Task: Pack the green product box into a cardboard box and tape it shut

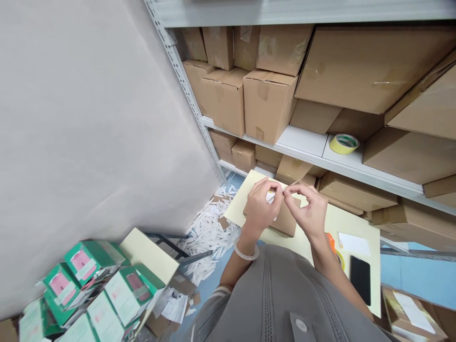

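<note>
My left hand (262,203) and my right hand (309,208) meet at their fingertips above a small brown cardboard box (286,221), both closed in a pinch. Through the ring of my left thumb and index finger shows a white label (270,195) with a yellow mark, apparently held there. From the right fingertips a thin pale strip (296,181) sticks out; its lower end is hidden. The box rests on a pale yellow tabletop (238,204), partly covered by my left hand.
Right of my arm lie a white slip (354,243), a black phone (360,280) and an orange-and-yellow tape dispenser (335,249). Shelves ahead hold cardboard boxes (269,102) and a yellow tape roll (344,143). White strips (210,228) litter the floor; green boxes (90,261) stand lower left.
</note>
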